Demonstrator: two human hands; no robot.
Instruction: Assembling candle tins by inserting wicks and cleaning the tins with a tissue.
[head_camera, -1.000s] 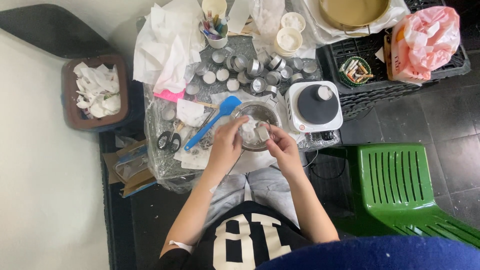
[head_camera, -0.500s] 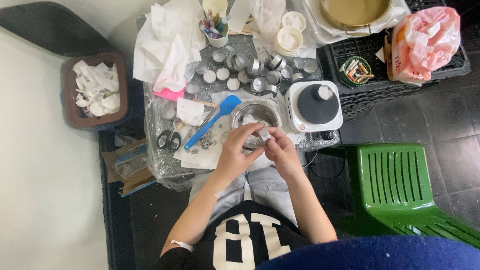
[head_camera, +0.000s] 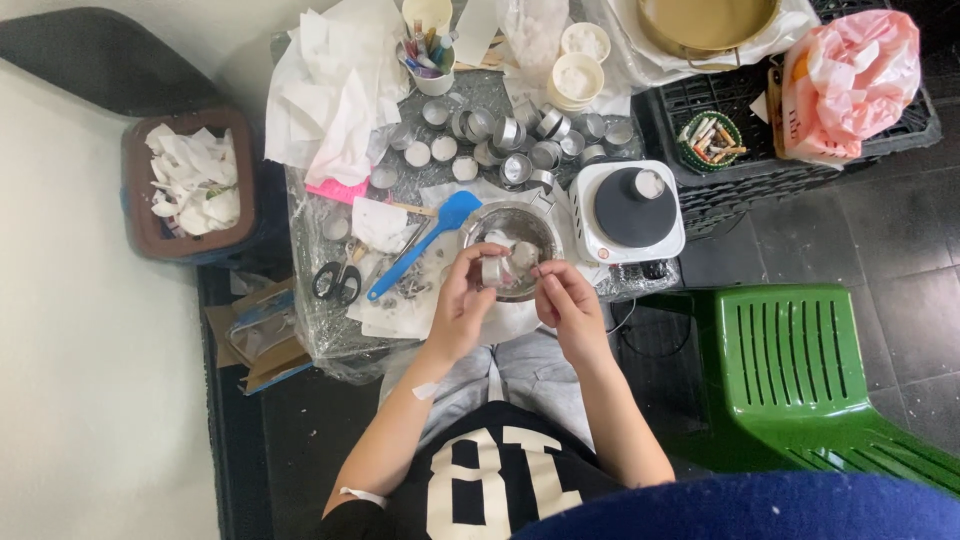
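At frame centre, my left hand (head_camera: 462, 300) is clamped on a small metal cup (head_camera: 492, 271) above the steel bowl (head_camera: 510, 222); my right hand (head_camera: 565, 303) pinches beside it, fingertips together.

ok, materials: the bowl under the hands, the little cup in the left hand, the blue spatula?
Bowl: looks like bare metal, its grey rim glints. Small cup in the left hand: probably thin aluminium, silvery and shiny like the tealight cups behind. Spatula: matte blue, likely silicone or plastic; cannot tell which.
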